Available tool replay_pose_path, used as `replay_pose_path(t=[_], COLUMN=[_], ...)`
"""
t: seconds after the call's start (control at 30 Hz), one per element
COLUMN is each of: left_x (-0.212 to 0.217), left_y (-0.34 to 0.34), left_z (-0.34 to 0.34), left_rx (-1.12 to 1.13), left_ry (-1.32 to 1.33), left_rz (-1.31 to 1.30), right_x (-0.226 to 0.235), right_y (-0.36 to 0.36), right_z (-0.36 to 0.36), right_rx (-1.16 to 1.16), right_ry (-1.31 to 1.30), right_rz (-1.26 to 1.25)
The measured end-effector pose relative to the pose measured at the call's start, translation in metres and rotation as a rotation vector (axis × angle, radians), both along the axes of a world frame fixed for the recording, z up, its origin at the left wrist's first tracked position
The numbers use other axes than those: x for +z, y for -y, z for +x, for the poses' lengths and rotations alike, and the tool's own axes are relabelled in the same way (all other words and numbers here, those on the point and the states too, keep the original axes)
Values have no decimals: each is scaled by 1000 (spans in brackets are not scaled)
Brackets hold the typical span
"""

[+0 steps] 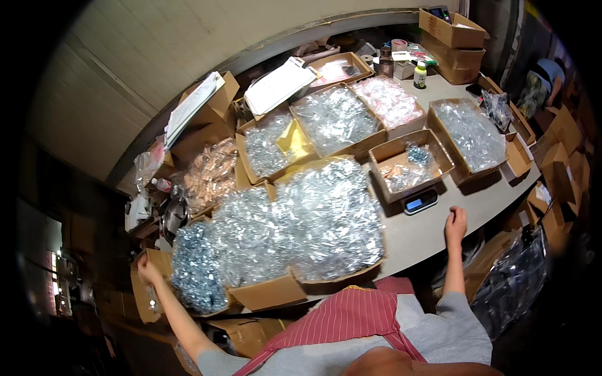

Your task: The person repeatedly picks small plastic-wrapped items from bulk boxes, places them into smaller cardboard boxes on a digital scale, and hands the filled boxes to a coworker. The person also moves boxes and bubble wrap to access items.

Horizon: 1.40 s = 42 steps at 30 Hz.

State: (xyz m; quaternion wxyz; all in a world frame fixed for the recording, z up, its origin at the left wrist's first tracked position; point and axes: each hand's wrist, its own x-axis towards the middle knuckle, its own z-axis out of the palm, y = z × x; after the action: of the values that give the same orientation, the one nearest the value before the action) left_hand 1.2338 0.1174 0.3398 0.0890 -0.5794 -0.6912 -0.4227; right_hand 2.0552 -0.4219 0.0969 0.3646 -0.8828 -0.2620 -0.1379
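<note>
At the far left, my left hand (pixel 148 269) is at an open cardboard carton (pixel 143 299), its fingers bent in. Just below that hand lies a bit of shiny clear plastic (pixel 152 298); whether the fingers grip any of it is not visible. Beside it, a box heaped with bluish plastic packets (pixel 197 269) stands on the table. My right hand (pixel 456 222) is curled closed over the table's front edge, and its contents, if any, are hidden. The digital scale (pixel 420 202) is left of that hand, in front of a small box of packets (pixel 411 164).
Large boxes of clear packets (pixel 332 219) cover the table's left and middle. Copper-coloured packets (pixel 213 172) and pinkish packets (pixel 387 100) lie behind. A clipboard (pixel 193 109) leans at the back left. Cartons (pixel 561 172) crowd the right side, where another person (pixel 544 84) bends over.
</note>
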Motion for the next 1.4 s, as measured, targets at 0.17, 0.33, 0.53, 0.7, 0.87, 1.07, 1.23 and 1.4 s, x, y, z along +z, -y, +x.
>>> replay_pose_path(t=[0.17, 0.33, 0.53, 0.7, 0.87, 1.07, 1.23, 1.4], left_x=[-22, 18, 9, -19, -37, 2, 58, 66], left_y=[31, 49, 64, 65, 58, 92, 93, 145], left_z=[-118, -90, -122, -122, -158, -147, 50, 274], left_rx=[28, -461, -437, -356, -274, -140, -1062, -1556], left_ry=[151, 1058, 947, 625, 674, 1354, 1886, 1596], left_rz=[-709, -1155, -956, -682, -333, 464, -89, -590], right_x=[2, -18, -12, -12, -19, -30, -41, -46], right_y=[-17, -38, -60, -55, -56, -59, -41, -44], right_z=[-10, -33, -69, -61, -62, -59, -48, -42], right_rx=[-134, -433, -280, -309, -234, -56, -85, -112], right_ry=[60, 80, 66, 42, 56, -3, -56, -80], right_rz=[-87, -126, -35, -15, 64, 180, 176, 79])
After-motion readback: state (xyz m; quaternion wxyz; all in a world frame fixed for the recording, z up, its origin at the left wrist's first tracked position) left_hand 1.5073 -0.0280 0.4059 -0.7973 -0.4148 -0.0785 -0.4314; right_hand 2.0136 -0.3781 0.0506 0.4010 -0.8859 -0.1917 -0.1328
